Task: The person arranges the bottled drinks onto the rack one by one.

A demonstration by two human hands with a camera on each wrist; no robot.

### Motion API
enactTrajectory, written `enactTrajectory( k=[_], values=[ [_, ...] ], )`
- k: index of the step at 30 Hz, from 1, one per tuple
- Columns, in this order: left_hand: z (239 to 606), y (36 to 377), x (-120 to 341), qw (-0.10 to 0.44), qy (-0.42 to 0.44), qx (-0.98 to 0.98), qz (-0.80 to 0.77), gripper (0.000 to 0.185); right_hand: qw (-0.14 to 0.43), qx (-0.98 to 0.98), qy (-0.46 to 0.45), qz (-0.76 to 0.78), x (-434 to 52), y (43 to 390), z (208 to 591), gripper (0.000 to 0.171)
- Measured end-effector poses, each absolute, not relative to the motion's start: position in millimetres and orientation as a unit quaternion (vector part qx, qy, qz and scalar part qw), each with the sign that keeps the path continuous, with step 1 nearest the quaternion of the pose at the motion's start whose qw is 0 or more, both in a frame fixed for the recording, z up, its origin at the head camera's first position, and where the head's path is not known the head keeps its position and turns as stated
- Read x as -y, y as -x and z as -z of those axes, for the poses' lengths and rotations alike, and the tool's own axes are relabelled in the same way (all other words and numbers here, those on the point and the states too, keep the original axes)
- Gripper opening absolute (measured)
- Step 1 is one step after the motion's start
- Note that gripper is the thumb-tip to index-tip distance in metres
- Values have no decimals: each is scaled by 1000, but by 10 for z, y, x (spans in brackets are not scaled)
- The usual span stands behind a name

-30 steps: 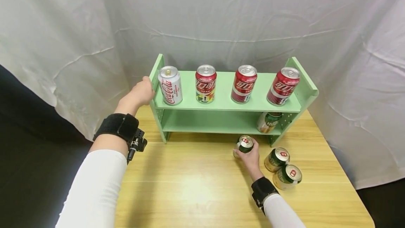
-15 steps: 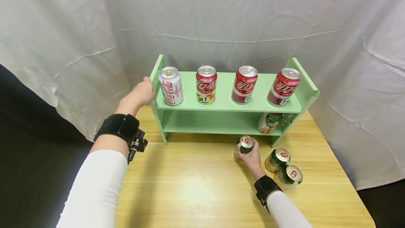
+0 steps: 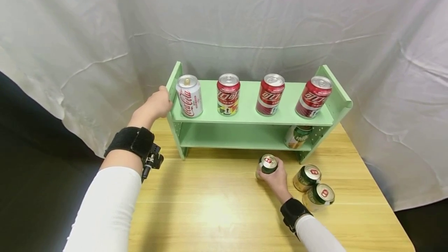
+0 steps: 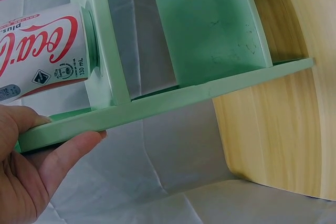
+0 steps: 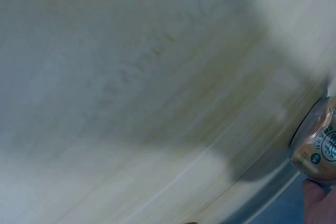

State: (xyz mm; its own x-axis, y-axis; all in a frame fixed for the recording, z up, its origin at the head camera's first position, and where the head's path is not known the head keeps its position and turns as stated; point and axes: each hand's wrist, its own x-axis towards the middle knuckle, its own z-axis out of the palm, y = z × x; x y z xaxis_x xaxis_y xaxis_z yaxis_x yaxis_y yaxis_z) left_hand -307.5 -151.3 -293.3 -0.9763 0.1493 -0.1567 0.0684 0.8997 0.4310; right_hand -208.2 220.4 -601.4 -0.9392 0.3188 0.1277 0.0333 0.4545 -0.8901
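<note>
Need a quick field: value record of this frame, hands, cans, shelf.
left hand: left hand grips the left side panel of the green shelf
right hand: right hand grips a green can above the wooden table
top shelf: white Coca-Cola can at left, then three red cans, all upright
lower shelf: one green can at the right end
table: two more green cans right of the right hand
backdrop: white cloth

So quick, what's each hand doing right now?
Left hand: grips the side panel of the green shelf.
Right hand: holds a green can standing on the table.
</note>
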Motion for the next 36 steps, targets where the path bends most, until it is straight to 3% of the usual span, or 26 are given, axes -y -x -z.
enactTrajectory(
  k=[16,36],
  values=[
    [2955,3080,1543,88,-54,-970,-222,46,183,860,143,-454,-2032,1912,5786,87],
    [2970,3079,1544,86,-59,-969,-223,50,233,857,120,-444,-1888,1909,5043,85]
  ],
)
